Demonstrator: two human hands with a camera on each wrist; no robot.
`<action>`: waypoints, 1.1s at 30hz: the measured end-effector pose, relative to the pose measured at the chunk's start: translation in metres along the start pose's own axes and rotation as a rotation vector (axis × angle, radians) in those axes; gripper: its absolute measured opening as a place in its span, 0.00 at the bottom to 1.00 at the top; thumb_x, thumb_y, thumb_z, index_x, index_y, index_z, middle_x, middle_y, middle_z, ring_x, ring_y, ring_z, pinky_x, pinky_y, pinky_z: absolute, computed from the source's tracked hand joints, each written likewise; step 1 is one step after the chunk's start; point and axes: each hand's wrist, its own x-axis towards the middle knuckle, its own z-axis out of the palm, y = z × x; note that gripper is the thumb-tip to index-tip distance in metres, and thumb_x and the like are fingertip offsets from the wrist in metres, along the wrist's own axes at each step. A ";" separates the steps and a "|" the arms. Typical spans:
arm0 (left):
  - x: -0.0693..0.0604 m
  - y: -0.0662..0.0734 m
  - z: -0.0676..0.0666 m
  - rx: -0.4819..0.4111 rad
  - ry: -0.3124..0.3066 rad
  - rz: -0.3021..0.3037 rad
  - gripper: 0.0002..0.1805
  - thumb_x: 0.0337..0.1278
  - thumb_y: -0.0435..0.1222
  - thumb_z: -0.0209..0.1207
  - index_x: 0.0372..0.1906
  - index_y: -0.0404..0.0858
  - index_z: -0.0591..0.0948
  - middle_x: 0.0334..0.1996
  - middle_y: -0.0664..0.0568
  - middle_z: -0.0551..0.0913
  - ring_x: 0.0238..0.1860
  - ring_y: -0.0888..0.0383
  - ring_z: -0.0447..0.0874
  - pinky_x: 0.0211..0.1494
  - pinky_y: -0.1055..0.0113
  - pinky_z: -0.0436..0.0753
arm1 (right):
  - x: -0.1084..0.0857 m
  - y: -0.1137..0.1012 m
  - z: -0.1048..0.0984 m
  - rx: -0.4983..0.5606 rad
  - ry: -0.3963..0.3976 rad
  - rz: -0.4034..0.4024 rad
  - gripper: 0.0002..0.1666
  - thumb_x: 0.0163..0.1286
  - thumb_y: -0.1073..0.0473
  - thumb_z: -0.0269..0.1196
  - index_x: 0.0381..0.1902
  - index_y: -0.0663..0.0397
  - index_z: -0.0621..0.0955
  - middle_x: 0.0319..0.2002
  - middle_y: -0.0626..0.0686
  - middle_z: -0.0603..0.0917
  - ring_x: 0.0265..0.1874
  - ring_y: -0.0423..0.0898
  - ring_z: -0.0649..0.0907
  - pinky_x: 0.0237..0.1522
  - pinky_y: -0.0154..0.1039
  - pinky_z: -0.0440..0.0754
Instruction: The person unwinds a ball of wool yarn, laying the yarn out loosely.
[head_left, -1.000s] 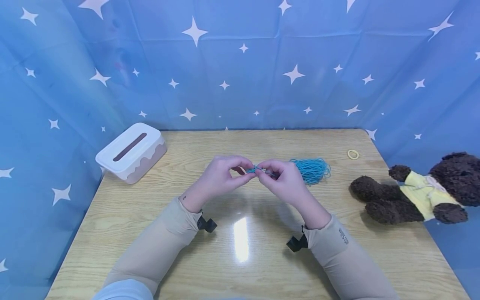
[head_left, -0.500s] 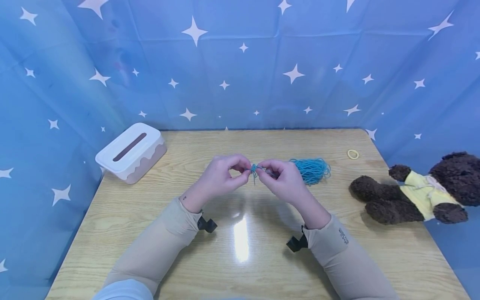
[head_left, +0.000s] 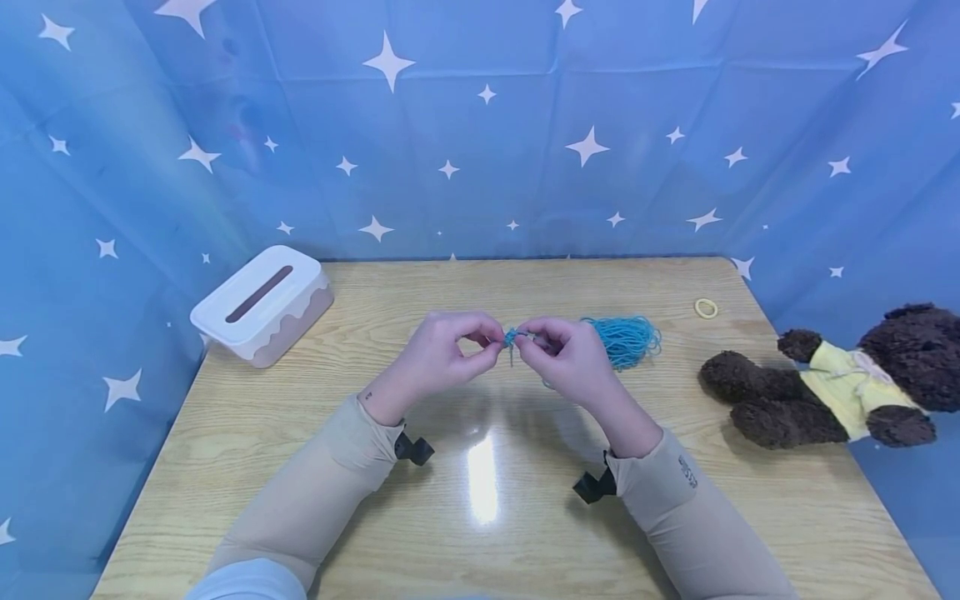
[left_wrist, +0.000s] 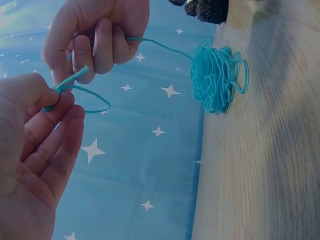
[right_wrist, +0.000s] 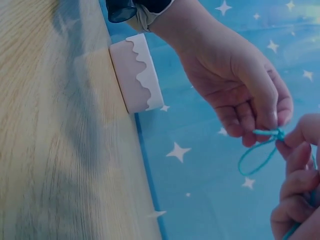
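Note:
In the head view both hands meet above the middle of the table over a small knotted piece of turquoise yarn (head_left: 511, 337). My left hand (head_left: 457, 348) pinches the knot between thumb and fingertips. Close beside it, my right hand (head_left: 572, 360) pinches the yarn too, its other fingers curled in. A thin loop of yarn (right_wrist: 257, 162) and a short tail hang out from the knot in the right wrist view. From the right hand a strand runs to a turquoise yarn bundle (left_wrist: 215, 77) on the table. The right fingertips partly hide the knot.
At the table's back left stands a white-and-pink tissue box (head_left: 262, 304) with a slot on top. A yellow ring (head_left: 706, 309) lies at the back right. A brown plush toy (head_left: 832, 383) in yellow clothing lies along the right edge. A blue star-patterned curtain (head_left: 480, 125) hangs behind.
The yarn first lay mostly hidden between the fingertips; now the knot shows with an end hanging below it. The right hand has shifted slightly, and a strand shows beneath it.

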 end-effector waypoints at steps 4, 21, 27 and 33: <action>0.000 -0.001 0.001 -0.009 0.005 0.007 0.05 0.67 0.26 0.67 0.44 0.35 0.90 0.40 0.47 0.95 0.40 0.56 0.95 0.46 0.68 0.93 | 0.000 -0.001 0.000 0.018 -0.012 0.034 0.10 0.78 0.57 0.69 0.47 0.56 0.92 0.17 0.48 0.75 0.12 0.41 0.67 0.20 0.35 0.67; 0.002 0.000 0.000 0.168 0.073 0.076 0.04 0.63 0.28 0.72 0.41 0.37 0.92 0.38 0.49 0.95 0.42 0.55 0.93 0.43 0.70 0.91 | 0.000 -0.002 0.002 0.003 0.002 -0.004 0.09 0.77 0.59 0.68 0.46 0.57 0.92 0.18 0.47 0.73 0.15 0.39 0.64 0.22 0.34 0.62; 0.002 -0.001 -0.001 0.138 0.075 0.060 0.05 0.64 0.27 0.68 0.41 0.35 0.91 0.37 0.47 0.95 0.39 0.55 0.95 0.43 0.71 0.92 | 0.001 -0.003 0.000 -0.018 0.014 0.017 0.09 0.78 0.59 0.67 0.45 0.56 0.92 0.17 0.48 0.75 0.13 0.40 0.66 0.20 0.35 0.62; 0.001 0.000 0.000 0.086 0.044 -0.017 0.05 0.68 0.28 0.64 0.43 0.33 0.88 0.40 0.45 0.95 0.39 0.54 0.96 0.46 0.72 0.92 | 0.000 -0.005 -0.002 -0.023 0.023 0.038 0.08 0.78 0.58 0.68 0.45 0.56 0.91 0.18 0.49 0.75 0.14 0.41 0.67 0.20 0.35 0.64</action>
